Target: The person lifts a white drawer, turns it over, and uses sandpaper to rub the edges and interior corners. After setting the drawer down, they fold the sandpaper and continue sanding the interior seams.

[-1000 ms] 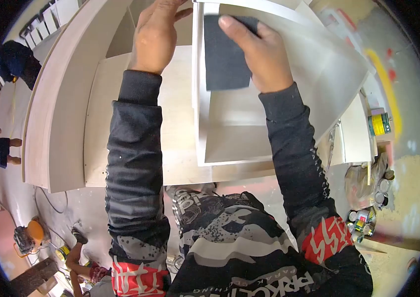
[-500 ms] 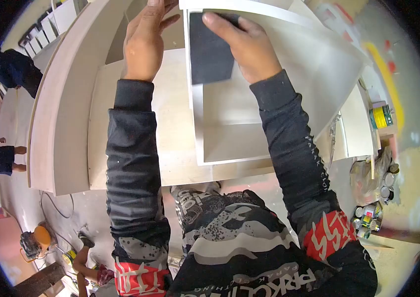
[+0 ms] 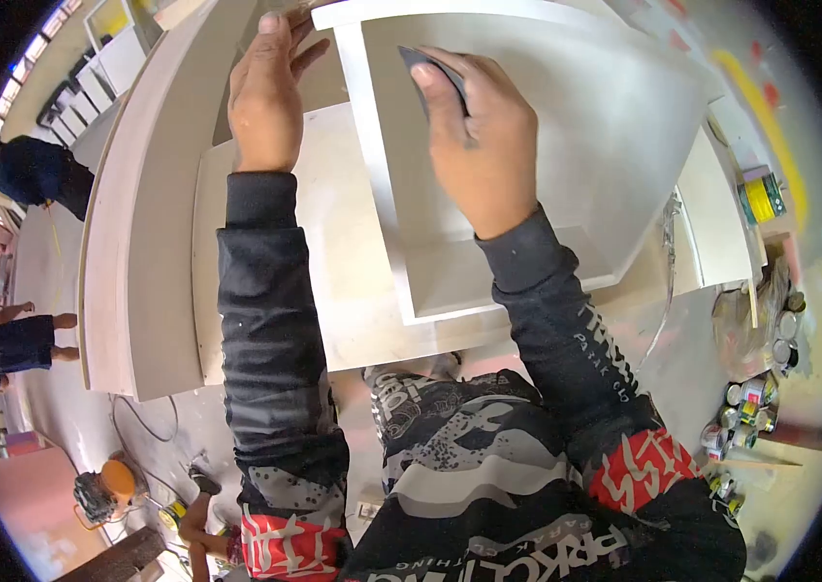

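A white open box [image 3: 386, 194] rests tilted on a pale wooden panel [image 3: 333, 262]. My right hand [image 3: 488, 136] is closed on a dark sheet [image 3: 415, 64], now bent and seen nearly edge-on, over the box's interior. Near the box's upper left corner is my left hand [image 3: 270, 107], its fingers raised and partly apart. The thumb and fingertips reach toward the corner, and whether they touch it is hard to tell. Nothing shows in that hand.
A long pale curved panel [image 3: 110, 242] stands at the left. Two people are beyond it, and another person's leg shows at the lower left. Paint cans [image 3: 745, 407], a yellow-labelled can [image 3: 762, 198] and a plastic bag lie at the right. A cable crosses the floor.
My right hand has turned and pulled the dark sheet off the box's left rim, bending it over the interior. My left hand has shifted slightly left and down. The box appears more tilted.
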Demonstrator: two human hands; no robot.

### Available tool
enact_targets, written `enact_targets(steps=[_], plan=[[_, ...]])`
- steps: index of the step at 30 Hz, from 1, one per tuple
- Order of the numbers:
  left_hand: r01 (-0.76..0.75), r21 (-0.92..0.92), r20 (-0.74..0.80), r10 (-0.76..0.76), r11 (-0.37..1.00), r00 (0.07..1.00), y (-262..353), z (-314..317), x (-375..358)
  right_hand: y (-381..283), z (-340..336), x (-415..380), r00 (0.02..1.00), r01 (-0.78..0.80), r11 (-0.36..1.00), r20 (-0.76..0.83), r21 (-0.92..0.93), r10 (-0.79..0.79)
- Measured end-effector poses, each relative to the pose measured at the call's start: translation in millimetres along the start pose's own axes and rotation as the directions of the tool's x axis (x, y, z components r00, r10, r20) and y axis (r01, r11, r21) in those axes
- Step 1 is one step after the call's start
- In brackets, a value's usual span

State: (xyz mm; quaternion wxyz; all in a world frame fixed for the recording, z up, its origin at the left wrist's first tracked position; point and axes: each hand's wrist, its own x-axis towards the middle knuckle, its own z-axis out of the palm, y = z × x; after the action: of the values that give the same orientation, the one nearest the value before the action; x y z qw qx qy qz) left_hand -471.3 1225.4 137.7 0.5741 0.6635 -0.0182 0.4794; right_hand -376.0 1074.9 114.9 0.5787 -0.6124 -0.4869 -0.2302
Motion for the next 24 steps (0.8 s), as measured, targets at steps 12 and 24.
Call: enact_targets(steps=[12, 24], plan=[[0.009, 0.066, 0.026, -0.011, 0.998, 1.0, -7.2, -12.3, 2.2, -40.5, 13.1, 8.0, 0.994, 0.094, 0.995, -0.06, 0.037, -0.092], [-0.023, 0.042, -0.005, 0.024, 0.999, 1.0, -17.8, -10.7, 10.0, 11.3, 16.2, -6.7, 0.978, 0.186, 0.982, -0.096, -0.021, -0.188]])
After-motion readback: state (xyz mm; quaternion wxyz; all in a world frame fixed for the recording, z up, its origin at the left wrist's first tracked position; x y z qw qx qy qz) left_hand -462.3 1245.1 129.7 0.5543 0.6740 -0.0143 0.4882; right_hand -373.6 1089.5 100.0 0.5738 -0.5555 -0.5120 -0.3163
